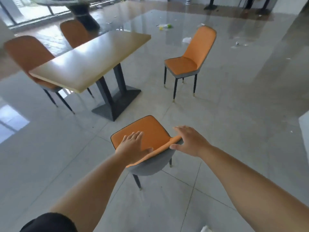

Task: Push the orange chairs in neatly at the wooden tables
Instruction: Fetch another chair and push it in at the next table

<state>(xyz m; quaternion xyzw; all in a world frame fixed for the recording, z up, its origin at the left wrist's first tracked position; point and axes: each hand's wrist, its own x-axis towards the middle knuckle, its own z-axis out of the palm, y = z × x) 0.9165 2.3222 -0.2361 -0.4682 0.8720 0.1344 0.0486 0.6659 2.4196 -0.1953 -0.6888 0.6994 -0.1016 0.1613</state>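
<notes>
An orange chair with a grey back [150, 129] stands on the floor just in front of me, facing the wooden table [90, 62]. My left hand [133, 144] lies over the left part of its backrest's top edge, fingers spread. My right hand [189, 141] hovers at the right end of that edge, thumb touching it, fingers apart. A second orange chair [189, 62] stands alone on the floor to the right of the table, turned toward it. Two more orange chairs [28, 52] [75, 34] are tucked in along the table's far left side.
The table rests on a dark pedestal base [115, 104]. Litter and a bottle [164, 26] lie on the glossy tiled floor behind. A round dark table base [85, 15] stands at the back left. More table bases [210, 5] line the far wall.
</notes>
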